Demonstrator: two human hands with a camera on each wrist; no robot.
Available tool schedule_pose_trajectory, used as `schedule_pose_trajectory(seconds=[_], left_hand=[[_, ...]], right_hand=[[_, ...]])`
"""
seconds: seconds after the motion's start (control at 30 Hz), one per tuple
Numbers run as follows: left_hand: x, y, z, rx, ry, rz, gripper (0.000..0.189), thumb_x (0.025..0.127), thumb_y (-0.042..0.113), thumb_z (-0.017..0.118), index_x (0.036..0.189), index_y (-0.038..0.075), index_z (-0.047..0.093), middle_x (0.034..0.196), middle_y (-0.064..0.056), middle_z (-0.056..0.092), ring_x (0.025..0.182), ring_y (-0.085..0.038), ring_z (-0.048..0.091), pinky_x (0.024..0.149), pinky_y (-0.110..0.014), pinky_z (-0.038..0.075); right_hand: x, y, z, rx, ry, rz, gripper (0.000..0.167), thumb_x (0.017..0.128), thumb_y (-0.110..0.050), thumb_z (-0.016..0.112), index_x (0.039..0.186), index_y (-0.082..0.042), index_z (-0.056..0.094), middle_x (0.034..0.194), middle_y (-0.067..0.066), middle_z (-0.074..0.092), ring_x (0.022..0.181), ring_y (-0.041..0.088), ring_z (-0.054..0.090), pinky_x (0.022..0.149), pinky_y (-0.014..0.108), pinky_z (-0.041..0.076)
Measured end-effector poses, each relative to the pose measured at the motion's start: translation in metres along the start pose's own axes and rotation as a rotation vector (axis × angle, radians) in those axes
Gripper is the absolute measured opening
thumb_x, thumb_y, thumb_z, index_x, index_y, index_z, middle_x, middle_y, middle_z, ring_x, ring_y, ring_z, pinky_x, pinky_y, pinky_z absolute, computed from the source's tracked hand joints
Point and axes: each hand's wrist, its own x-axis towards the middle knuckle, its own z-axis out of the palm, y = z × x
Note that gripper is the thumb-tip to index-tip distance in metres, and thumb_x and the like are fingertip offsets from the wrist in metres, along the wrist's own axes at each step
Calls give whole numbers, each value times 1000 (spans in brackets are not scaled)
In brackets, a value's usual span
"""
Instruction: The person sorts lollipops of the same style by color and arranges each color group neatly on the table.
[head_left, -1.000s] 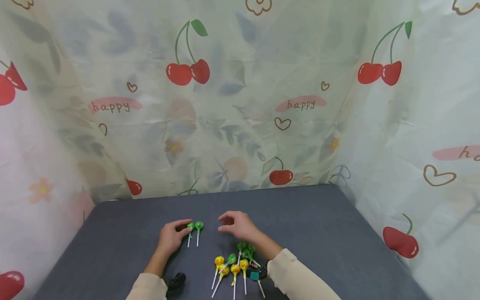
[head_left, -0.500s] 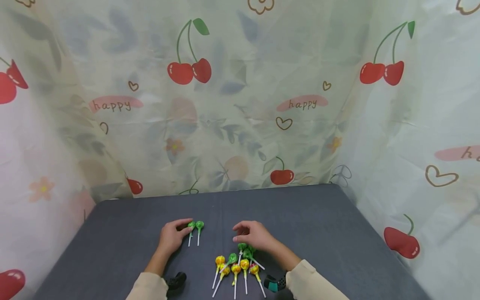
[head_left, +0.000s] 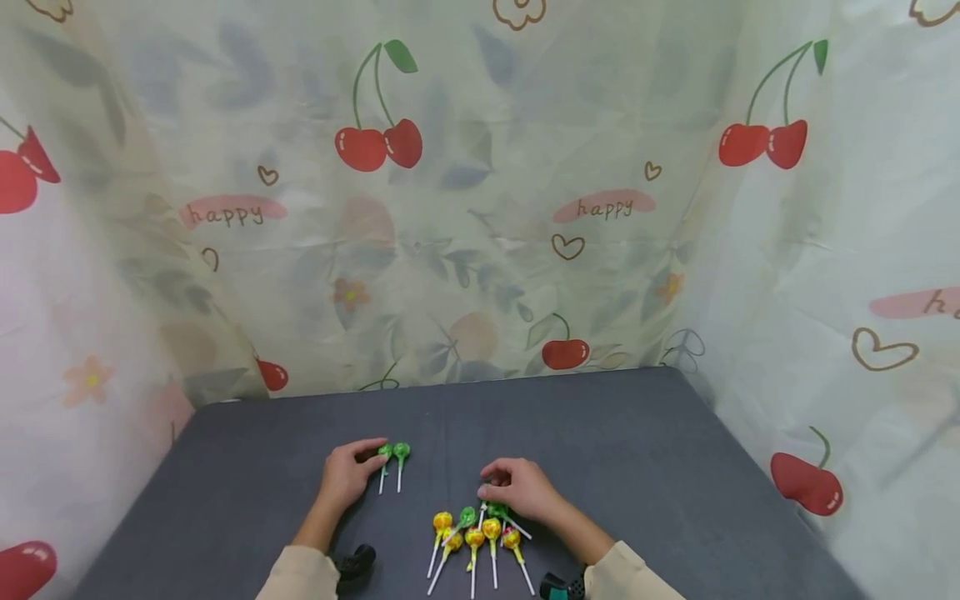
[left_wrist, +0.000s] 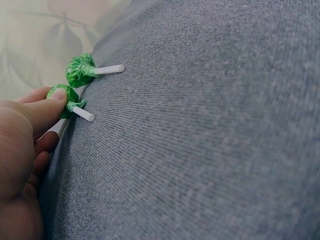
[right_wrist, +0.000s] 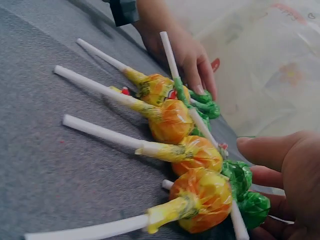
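My left hand (head_left: pixel 347 477) pinches the green-wrapped head of a lollipop (left_wrist: pixel 64 95) between thumb and fingers, its white stick pointing toward me. A second green lollipop (head_left: pixel 401 451) lies just to the right of it on the grey cloth. My right hand (head_left: pixel 521 486) is at the far side of a cluster of lollipops, thumb and fingers parted around green lollipops (right_wrist: pixel 237 177). In the right wrist view the thumb stays apart from the green wrappers, and the fingers reach behind them. Several yellow-orange lollipops (right_wrist: pixel 202 200) lie on the near side of the cluster, sticks toward me.
A dark grey cloth (head_left: pixel 637 467) covers the table. A printed curtain (head_left: pixel 465 275) with cherries rises along the back and both sides. One green lollipop (head_left: pixel 467 517) lies across the yellow ones. Dark bands (head_left: pixel 356 562) sit at both wrists.
My right hand has moved right and then toward me, down to the green lollipops in the cluster. The left hand keeps its pinch in the same place.
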Motion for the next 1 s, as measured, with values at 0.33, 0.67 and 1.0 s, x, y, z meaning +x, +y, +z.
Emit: schedule_pose_trajectory(seconds=[0.33, 0.67, 1.0], left_hand=[[0, 2, 0, 5, 8, 13, 30, 84, 11, 77, 114, 10, 74, 110, -11, 70, 105, -31, 63, 89, -48, 48], [1, 2, -1, 12, 21, 22, 29, 83, 12, 77, 112, 10, 75, 108, -11, 71, 105, -32, 63, 90, -49, 47], [0, 4, -1, 15, 7, 12, 30, 84, 11, 76, 114, 10, 74, 110, -12, 70, 106, -32, 62, 90, -50, 47]], right_hand=[[-5, 3, 7, -84, 85, -34, 19, 81, -24, 78, 94, -11, 75, 77, -9, 59, 70, 7, 53, 63, 26, 44], [-5, -5, 8, -100, 80, -2, 14, 80, -22, 78, 89, -12, 75, 75, -8, 58, 68, 7, 52, 62, 26, 43], [-3, -9, 6, -85, 65, 5, 10, 78, -18, 79, 84, -12, 74, 69, -10, 59, 62, 5, 51, 59, 25, 43]])
